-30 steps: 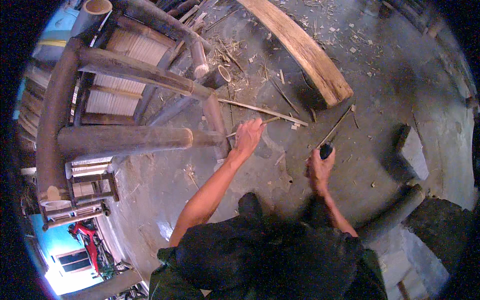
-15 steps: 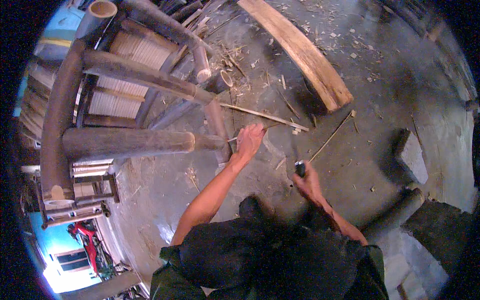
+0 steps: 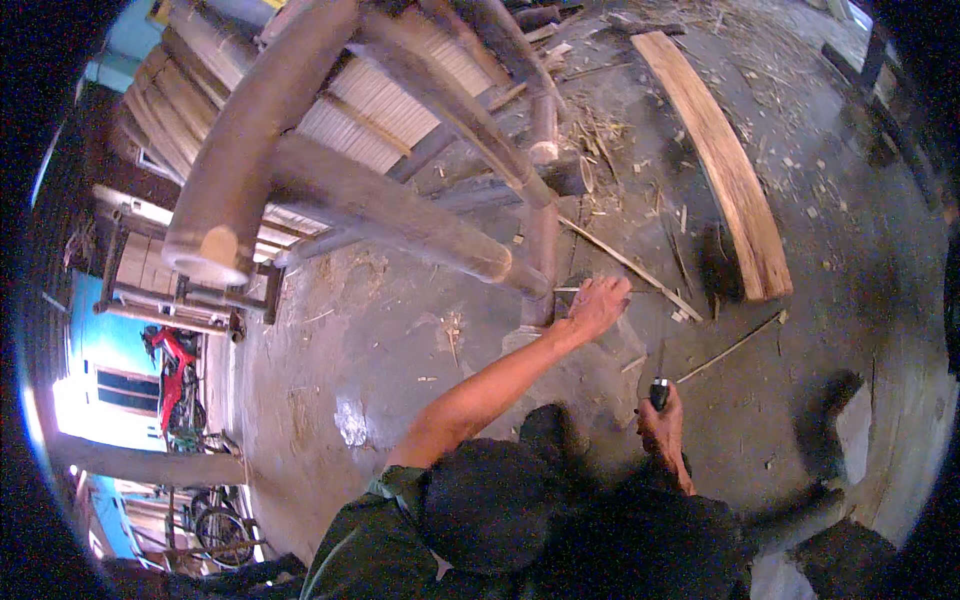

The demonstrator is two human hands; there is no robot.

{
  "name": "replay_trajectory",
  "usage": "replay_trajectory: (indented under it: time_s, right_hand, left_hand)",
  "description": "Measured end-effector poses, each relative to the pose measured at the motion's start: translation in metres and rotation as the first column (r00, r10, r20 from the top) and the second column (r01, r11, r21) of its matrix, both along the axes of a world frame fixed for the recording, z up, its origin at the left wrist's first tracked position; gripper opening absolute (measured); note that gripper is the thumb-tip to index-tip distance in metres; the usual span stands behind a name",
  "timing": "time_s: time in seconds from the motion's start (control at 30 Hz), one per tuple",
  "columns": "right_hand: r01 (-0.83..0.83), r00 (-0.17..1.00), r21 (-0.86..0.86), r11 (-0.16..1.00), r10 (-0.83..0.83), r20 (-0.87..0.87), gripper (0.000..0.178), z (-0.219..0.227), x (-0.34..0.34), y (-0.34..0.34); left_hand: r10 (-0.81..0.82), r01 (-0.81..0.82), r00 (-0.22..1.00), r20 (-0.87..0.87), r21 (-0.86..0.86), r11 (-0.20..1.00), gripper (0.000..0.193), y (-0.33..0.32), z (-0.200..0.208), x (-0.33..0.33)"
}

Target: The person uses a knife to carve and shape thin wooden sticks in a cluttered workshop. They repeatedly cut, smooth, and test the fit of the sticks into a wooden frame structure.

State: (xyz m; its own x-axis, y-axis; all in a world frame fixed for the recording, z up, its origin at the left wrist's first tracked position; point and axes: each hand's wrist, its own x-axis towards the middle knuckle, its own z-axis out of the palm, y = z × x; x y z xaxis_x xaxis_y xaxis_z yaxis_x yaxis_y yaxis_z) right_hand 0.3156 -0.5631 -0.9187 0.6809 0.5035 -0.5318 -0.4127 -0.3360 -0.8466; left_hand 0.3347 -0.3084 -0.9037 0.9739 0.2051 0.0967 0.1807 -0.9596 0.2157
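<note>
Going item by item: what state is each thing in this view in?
Left hand: closed on a thin stick.
Right hand: closed on a black-handled tool.
Black-handled tool: held, far end blurred.
Wooden plank: in one piece, clear of both hands.
Bamboo frame: joined together.
Red motorcycle: parked, no rider visible.
Wood chips: scattered across the floor.

Red motorcycle (image 3: 174, 376), spoked wheel (image 3: 222, 531), blue wall (image 3: 92, 312)

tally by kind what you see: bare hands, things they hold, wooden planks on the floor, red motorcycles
Bare hands: 2 (left hand, right hand)
Held things: 2 (thin strip, black-handled tool)
Long wooden plank: 1
Red motorcycle: 1
Total: 6
</note>
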Motion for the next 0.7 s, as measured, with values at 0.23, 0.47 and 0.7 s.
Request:
replay_trajectory:
  time_s: [0.23, 0.47, 0.7]
  right_hand:
    - [-0.063, 0.997, 0.223, 0.973, 0.051, 0.060, 0.024, 0.030, 0.013, 0.007]
    - [-0.183, 0.854, 0.170, 0.968, 0.071, 0.516, 0.035, 0.037, 0.061, 0.045]
    - [-0.144, 0.825, 0.213, 0.966, -0.002, 0.566, 0.047, 0.063, 0.041, 0.096]
  left_hand:
    - [-0.208, 0.180, 0.963, 0.174, 0.163, 0.970, 0.042, 0.022, 0.014, -0.051]
    - [0.352, -0.290, 0.931, 0.096, -0.389, 0.874, 0.027, 0.044, 0.124, -0.142]
    - [0.762, -0.286, 0.581, 0.286, -0.805, 0.520, 0.048, 0.088, 0.257, -0.171]
